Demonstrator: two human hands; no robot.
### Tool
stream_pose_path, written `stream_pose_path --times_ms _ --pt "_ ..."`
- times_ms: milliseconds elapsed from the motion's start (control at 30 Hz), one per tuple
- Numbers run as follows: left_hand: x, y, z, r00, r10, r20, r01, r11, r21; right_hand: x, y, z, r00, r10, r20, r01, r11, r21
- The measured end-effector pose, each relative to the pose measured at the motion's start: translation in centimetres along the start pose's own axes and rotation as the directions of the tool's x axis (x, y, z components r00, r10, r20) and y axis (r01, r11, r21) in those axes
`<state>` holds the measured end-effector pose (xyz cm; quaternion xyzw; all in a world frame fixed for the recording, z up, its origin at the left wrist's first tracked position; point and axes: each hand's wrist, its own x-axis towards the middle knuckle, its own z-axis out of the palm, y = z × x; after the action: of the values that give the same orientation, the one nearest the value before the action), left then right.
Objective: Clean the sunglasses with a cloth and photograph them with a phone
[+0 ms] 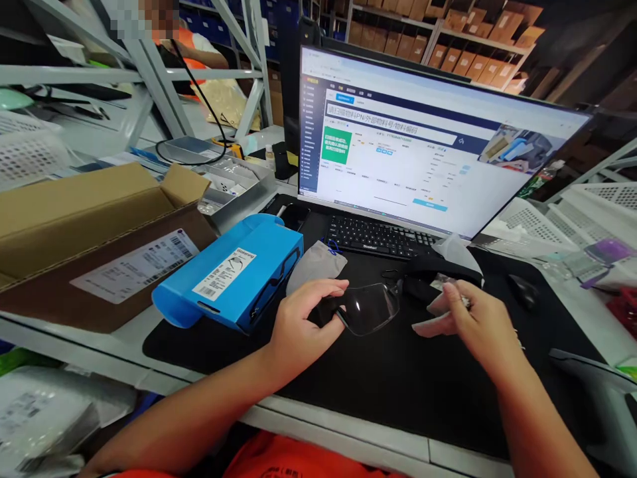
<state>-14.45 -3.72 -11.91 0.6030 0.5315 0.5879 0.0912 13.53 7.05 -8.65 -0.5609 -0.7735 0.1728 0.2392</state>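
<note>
My left hand [303, 318] grips a pair of clear-lensed safety glasses [368, 307] by the left side, just above the black desk mat [398, 378]. My right hand [468, 318] is at the glasses' right end, fingers pinched on a small crumpled clear wrapper [450, 282] near the dark temple arm. A grey soft pouch [316, 264] lies just behind my left hand. A blue glasses box [233, 272] with a white barcode label lies on its side to the left.
Behind the mat stand a black keyboard [373, 238] and a large monitor [428, 139]. An open cardboard carton [89, 239] sits at the left, a black mouse [522, 291] at the right, white mesh baskets [572, 212] beyond. Another person [194, 50] sits behind the shelving.
</note>
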Motion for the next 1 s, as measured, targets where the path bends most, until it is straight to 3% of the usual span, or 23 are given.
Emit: stream_pose_path --times_ms 100,333,433,633,767,833,900,1000 --pt "-0.2 -0.3 -0.1 0.999 0.021 0.031 -0.021 1.000 0.020 -1.3 0.5 0.5 0.981 -0.004 0.194 -0.001 1.000 0.029" --pt "-0.5 -0.4 -0.3 0.994 0.094 0.063 -0.095 0.995 0.024 -5.5 2.8 0.4 0.898 -0.038 0.438 -0.048 0.982 0.183" --pt "-0.6 -0.3 -0.3 0.992 0.095 0.081 -0.096 0.995 0.009 -6.7 4.1 0.6 0.884 -0.071 0.462 0.000 0.989 0.151" --pt "-0.8 -0.3 -0.1 0.990 0.103 0.094 -0.105 0.994 0.025 -8.3 5.0 0.0 0.971 -0.077 0.226 0.090 0.995 -0.047" --pt "-1.0 -0.3 0.0 0.989 0.104 0.105 -0.107 0.994 0.017 -9.2 3.7 -1.4 0.982 -0.137 -0.133 0.118 0.983 -0.141" --pt "-1.1 -0.3 0.1 0.989 0.110 0.101 -0.112 0.994 0.011 -9.7 3.2 -1.6 0.952 -0.002 -0.305 -0.038 0.991 -0.125" --pt "-1.1 -0.3 0.1 0.988 0.113 0.102 -0.114 0.993 0.005 -10.0 3.0 -1.0 0.893 0.227 -0.389 -0.232 0.972 0.034" --pt "-1.3 -0.3 0.3 0.989 0.101 0.108 -0.103 0.995 0.016 -9.9 2.1 1.5 0.830 0.495 -0.257 -0.316 0.797 0.514"
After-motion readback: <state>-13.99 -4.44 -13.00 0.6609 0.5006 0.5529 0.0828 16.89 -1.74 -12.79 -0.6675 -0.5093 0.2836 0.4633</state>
